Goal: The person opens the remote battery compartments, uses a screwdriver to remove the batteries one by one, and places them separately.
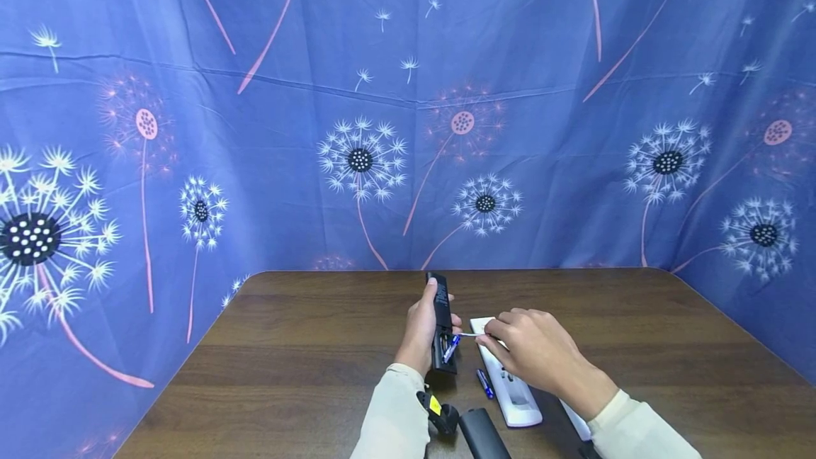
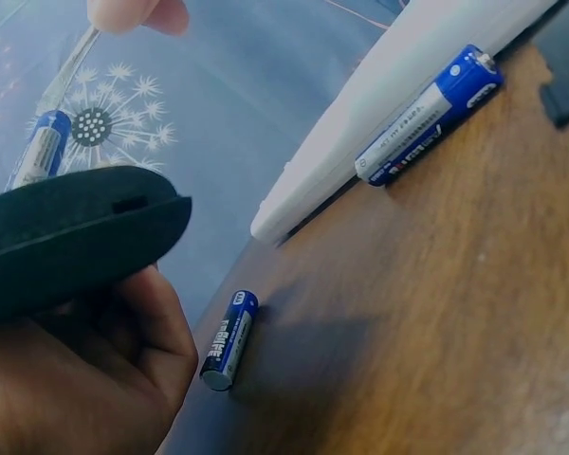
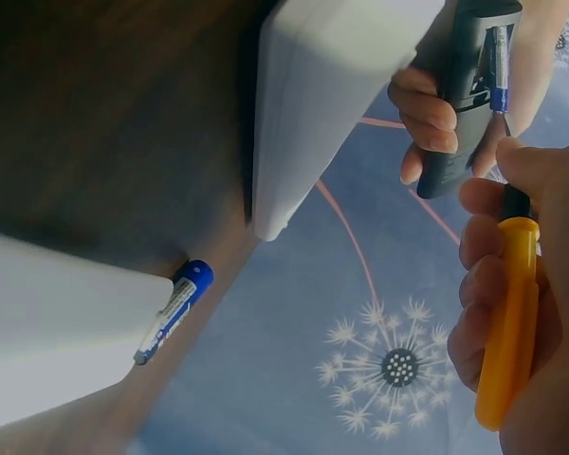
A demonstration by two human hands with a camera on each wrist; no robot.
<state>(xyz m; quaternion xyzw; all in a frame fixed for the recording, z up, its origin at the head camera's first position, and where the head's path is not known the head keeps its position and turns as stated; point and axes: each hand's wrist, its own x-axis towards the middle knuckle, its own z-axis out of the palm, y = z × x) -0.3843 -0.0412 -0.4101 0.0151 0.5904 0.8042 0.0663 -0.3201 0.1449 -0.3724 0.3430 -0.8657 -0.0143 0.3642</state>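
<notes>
My left hand (image 1: 421, 328) grips a black remote control (image 1: 441, 303), its back facing up and its battery compartment uncovered at the near end. A blue-and-white battery (image 1: 451, 348) sits tilted in that compartment, one end raised. My right hand (image 3: 550, 237) holds a screwdriver by its yellow handle (image 3: 512, 322), the thin metal shaft (image 2: 71, 71) pointing at the remote. In the left wrist view the shaft's tip meets the end of the battery (image 2: 43, 147). Below the hands, a loose blue battery (image 1: 484, 383) lies on the table beside a white remote control (image 1: 524, 413).
Another blue battery (image 2: 229, 341) lies on the wooden table (image 1: 287, 360), seen below the left hand in its wrist view. A second white object (image 1: 576, 422) shows partly under the right forearm. A dark grey object (image 1: 482, 434) lies at the near edge. Behind hangs a blue dandelion-print cloth (image 1: 287, 183).
</notes>
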